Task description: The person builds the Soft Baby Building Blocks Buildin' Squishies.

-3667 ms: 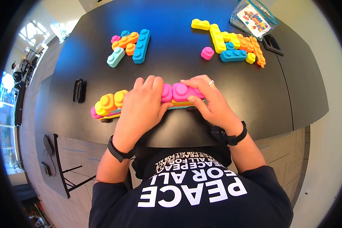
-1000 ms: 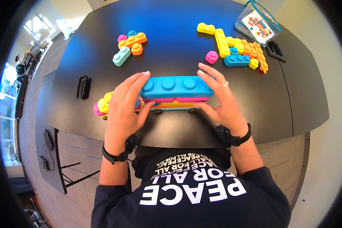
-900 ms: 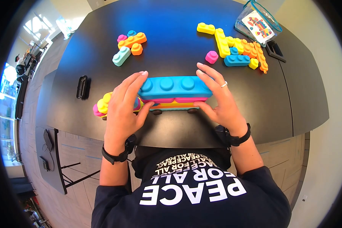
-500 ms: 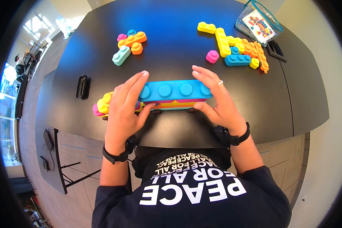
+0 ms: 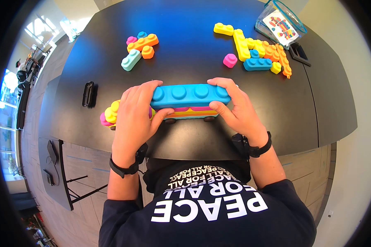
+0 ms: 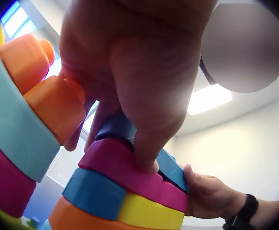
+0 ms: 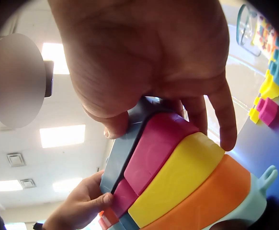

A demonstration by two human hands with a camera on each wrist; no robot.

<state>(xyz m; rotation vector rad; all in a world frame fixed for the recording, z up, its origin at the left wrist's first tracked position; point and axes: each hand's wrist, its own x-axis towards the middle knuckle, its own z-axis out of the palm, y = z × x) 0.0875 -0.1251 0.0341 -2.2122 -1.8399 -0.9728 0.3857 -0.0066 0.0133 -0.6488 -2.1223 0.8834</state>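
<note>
A long blue building block [image 5: 189, 95] with round studs lies on top of a wheeled block stack [image 5: 191, 114]. Under it run pink, yellow and orange layers on a light blue base. My left hand [image 5: 134, 109] grips the left end, its thumb against the pink block [image 6: 113, 160] in the left wrist view. At the right end my right hand [image 5: 240, 109] holds the blue block, thumb on the near side, fingers over the far side. A smaller section with yellow blocks [image 5: 111, 112] stands left of my left hand, partly hidden by it.
Loose blocks lie at the back left, among them an orange one [image 5: 143, 42]. Several more, including a blue block [image 5: 257, 64] and a pink cube [image 5: 230, 60], lie back right near a clear bag [image 5: 279, 25]. A black object [image 5: 88, 94] sits at left.
The long blue block has come from the back left pile onto the stack's pink layer. Most recently my right thumb moved up onto it and my right fingers bent over its far side.
</note>
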